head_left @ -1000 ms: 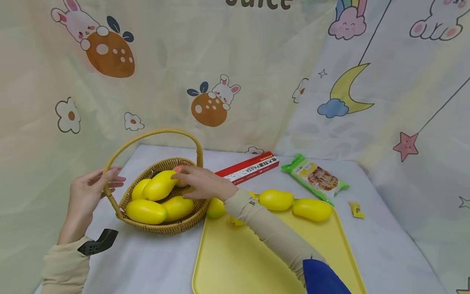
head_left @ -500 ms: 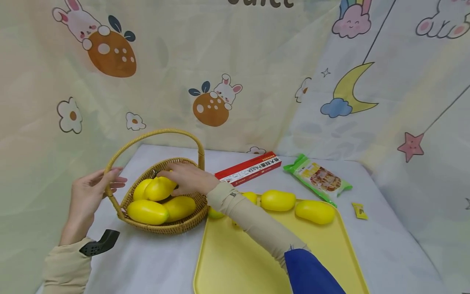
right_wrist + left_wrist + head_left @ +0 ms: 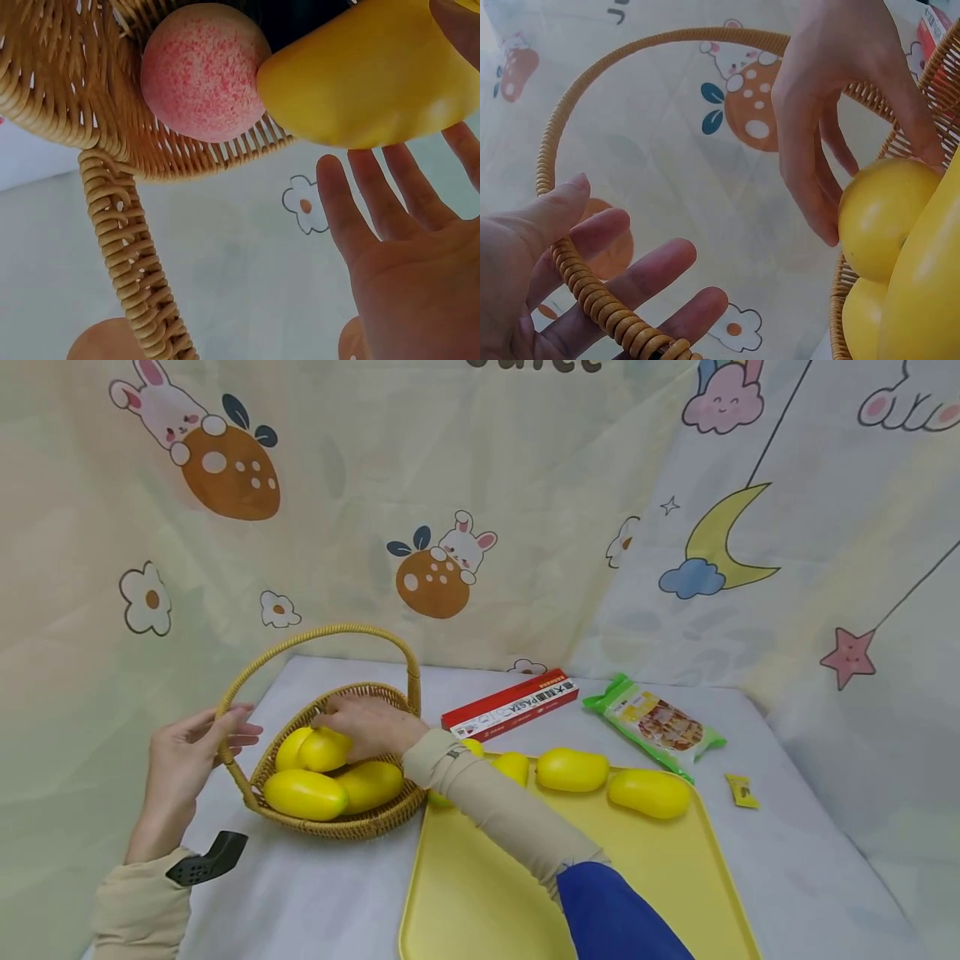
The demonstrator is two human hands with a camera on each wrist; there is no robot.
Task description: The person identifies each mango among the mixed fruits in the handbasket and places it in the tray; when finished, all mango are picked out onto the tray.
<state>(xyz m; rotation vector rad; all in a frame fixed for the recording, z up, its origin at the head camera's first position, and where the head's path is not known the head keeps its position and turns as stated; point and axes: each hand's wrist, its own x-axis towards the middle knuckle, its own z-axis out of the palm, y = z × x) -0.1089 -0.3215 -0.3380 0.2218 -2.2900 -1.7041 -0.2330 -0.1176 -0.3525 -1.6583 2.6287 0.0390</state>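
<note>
In the head view, my left hand (image 3: 180, 764) holds the arched handle (image 3: 600, 300) of a wicker basket (image 3: 337, 828), thumb on one side and loosely bent fingers behind. My right hand (image 3: 371, 727) reaches into the basket and grips a yellow mango (image 3: 326, 750), its fingers along one side and the thumb opposite in the right wrist view. Beside and below it lie other mangoes (image 3: 303, 794). A pink peach (image 3: 206, 71) sits in the basket in the right wrist view; in the head view my right hand hides it.
A yellow tray (image 3: 480, 893) with several yellow fruits (image 3: 573, 769) along its far edge stands right of the basket. Behind it lie a red-and-white pasta box (image 3: 510, 704) and a green-edged food packet (image 3: 660, 722). A small yellow packet (image 3: 742, 792) lies at right.
My right hand has moved left and deeper over the basket, turning the mango from lengthwise to more end-on. The peach has gone out of sight in the head view. My left hand stays on the handle.
</note>
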